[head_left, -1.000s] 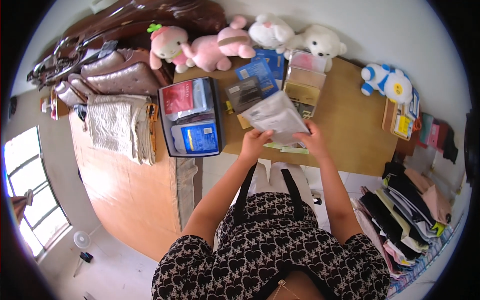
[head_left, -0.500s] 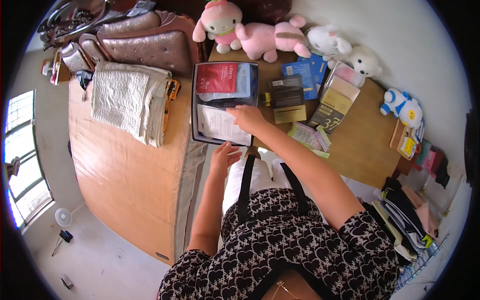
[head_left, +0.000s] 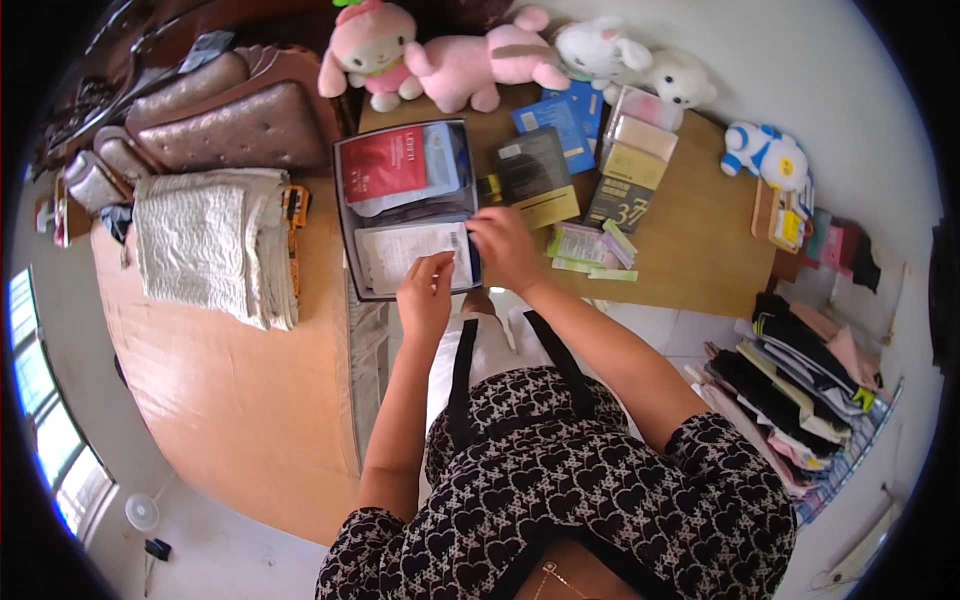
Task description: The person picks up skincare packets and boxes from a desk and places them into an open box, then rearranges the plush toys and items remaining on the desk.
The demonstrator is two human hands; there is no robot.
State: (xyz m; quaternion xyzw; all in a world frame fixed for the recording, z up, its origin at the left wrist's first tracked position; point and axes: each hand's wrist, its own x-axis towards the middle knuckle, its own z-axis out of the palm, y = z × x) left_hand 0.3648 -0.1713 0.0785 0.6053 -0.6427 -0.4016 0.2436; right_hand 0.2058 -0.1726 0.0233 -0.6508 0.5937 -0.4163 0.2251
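We are observing a black-rimmed box (head_left: 341,205), a white packet (head_left: 400,250), a red packet (head_left: 385,165) and a light-blue packet (head_left: 442,165); we are noting a black-and-gold packet (head_left: 532,172), a blue packet (head_left: 556,120) and a brown tabletop (head_left: 705,225); we are also distinguishing a pink plush toy (head_left: 475,68) and a black top (head_left: 590,475) patterned with pale-outlined hearts.
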